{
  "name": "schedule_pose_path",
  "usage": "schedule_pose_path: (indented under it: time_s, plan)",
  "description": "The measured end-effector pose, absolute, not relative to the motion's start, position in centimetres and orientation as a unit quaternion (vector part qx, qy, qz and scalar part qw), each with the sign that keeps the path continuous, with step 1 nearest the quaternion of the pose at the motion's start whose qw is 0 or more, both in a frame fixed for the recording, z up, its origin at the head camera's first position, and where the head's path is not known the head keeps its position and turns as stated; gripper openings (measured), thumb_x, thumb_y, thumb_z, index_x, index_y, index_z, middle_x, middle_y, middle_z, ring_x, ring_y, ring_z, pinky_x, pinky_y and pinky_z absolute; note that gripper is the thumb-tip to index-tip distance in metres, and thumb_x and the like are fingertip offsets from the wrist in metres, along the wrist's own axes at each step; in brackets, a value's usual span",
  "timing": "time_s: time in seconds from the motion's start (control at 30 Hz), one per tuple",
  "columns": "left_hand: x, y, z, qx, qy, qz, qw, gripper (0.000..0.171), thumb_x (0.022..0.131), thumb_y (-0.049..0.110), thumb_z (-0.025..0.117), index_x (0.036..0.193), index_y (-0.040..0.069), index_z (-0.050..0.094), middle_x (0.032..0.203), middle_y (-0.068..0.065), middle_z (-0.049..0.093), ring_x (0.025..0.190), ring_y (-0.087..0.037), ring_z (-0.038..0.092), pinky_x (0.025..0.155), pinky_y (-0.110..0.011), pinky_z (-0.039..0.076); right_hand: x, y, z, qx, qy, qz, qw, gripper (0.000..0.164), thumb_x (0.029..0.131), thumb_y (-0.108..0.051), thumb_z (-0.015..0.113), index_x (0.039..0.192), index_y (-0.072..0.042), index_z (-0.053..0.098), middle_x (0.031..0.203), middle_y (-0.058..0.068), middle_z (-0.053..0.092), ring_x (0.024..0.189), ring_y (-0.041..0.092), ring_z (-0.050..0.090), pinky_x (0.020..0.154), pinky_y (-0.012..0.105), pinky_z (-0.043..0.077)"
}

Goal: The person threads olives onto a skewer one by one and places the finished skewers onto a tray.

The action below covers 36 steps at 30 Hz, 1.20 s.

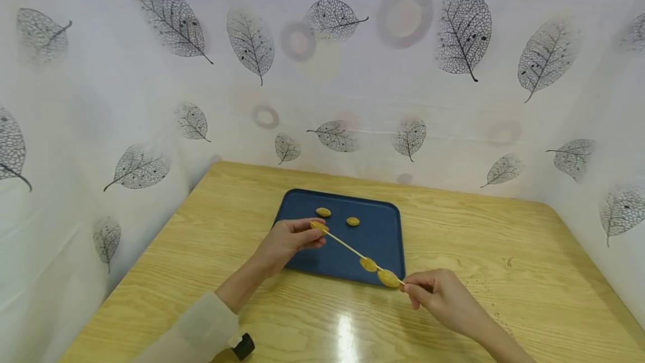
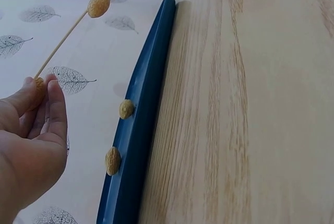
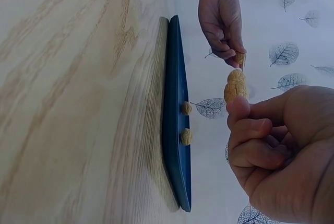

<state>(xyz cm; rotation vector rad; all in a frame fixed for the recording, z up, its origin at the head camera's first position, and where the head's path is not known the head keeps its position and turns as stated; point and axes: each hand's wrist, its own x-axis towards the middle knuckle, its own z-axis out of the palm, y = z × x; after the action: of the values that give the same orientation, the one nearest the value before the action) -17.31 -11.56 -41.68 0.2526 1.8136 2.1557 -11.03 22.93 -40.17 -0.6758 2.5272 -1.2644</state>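
Note:
A thin wooden skewer [image 1: 347,246] slants between my hands above the front of a dark blue tray [image 1: 337,274]. My right hand [image 1: 443,301] pinches its lower right end between thumb and fingers. Threaded close to that hand are two wrinkled yellow-brown dried fruits, a bigger dried fruit [image 1: 388,278] and a smaller one. My left hand [image 1: 292,242] pinches another dried fruit [image 2: 39,91] between thumb and fingertips, where the skewer's other end meets it. How deep the tip sits in it is hidden. Two more dried fruits, one dried fruit [image 1: 323,212] left of the other, lie apart on the tray.
The tray rests on a light wood-grain table [image 1: 201,228], toward its back. A white leaf-printed curtain [image 1: 353,83] hangs behind and at both sides. Small dark specks [image 1: 509,262] mark the table at the right. A dark band sits at my left cuff.

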Motion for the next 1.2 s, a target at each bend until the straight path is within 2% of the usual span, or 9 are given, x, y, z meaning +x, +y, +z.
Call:
schedule_pose_path:
  time_s: [0.1,0.23,0.57,0.93,1.03,1.2]
  plan:
    - [-17.29,-11.52,-41.67,0.091,0.632,0.754,0.156,0.035,0.104,0.004,0.062,0.136,-0.009,0.061,0.105,-0.006,0.075,0.094,-0.013,0.073,0.093,-0.033,0.061,-11.03,22.86,-40.19,-0.231,0.862,-0.437,0.116,0.037,0.105,-0.01,0.061,0.068,-0.012,0.064,0.102,0.009,0.076,0.043,0.001,0.023,0.043,0.022,0.033]
    - [-17.34,-11.43,-41.73,0.096,0.633,0.753,0.155,0.034,0.104,0.005,0.062,0.134,-0.01,0.062,0.105,-0.007,0.074,0.094,-0.013,0.073,0.091,-0.031,0.061,-11.07,22.74,-40.3,-0.231,0.86,-0.44,0.113,0.036,0.105,-0.011,0.062,0.069,-0.01,0.066,0.099,0.008,0.075,0.043,0.0,0.023,0.042,0.02,0.03]
    - [-17.54,-11.23,-42.15,0.104,0.638,0.748,0.151,0.033,0.103,0.006,0.064,0.132,-0.009,0.064,0.105,-0.009,0.075,0.094,-0.015,0.073,0.091,-0.032,0.061,-11.18,22.59,-40.37,-0.224,0.851,-0.458,0.126,0.036,0.105,-0.01,0.061,0.069,-0.007,0.067,0.103,0.013,0.076,0.041,-0.001,0.022,0.039,0.018,0.025]
    - [-17.29,-11.0,-41.75,0.104,0.645,0.742,0.147,0.031,0.103,0.006,0.064,0.13,-0.01,0.065,0.112,-0.013,0.073,0.094,-0.015,0.073,0.09,-0.031,0.062,-11.23,22.28,-40.43,-0.227,0.852,-0.456,0.117,0.037,0.104,-0.009,0.062,0.067,-0.01,0.065,0.101,0.01,0.076,0.041,-0.002,0.022,0.04,0.014,0.022]
    - [-17.21,-10.93,-41.59,0.102,0.647,0.741,0.147,0.03,0.103,0.005,0.063,0.129,-0.01,0.066,0.112,-0.014,0.073,0.093,-0.015,0.073,0.09,-0.03,0.062,-11.29,22.17,-40.48,-0.225,0.854,-0.455,0.114,0.036,0.104,-0.01,0.062,0.068,-0.01,0.065,0.098,0.007,0.075,0.041,-0.002,0.022,0.04,0.015,0.022]
    - [-17.14,-10.85,-41.42,0.101,0.648,0.74,0.149,0.03,0.103,0.005,0.063,0.129,-0.01,0.066,0.113,-0.013,0.072,0.094,-0.014,0.073,0.089,-0.03,0.062,-11.37,21.99,-40.68,-0.229,0.853,-0.456,0.113,0.034,0.104,-0.011,0.063,0.07,-0.008,0.067,0.076,0.002,0.068,0.042,-0.003,0.022,0.04,0.015,0.022]
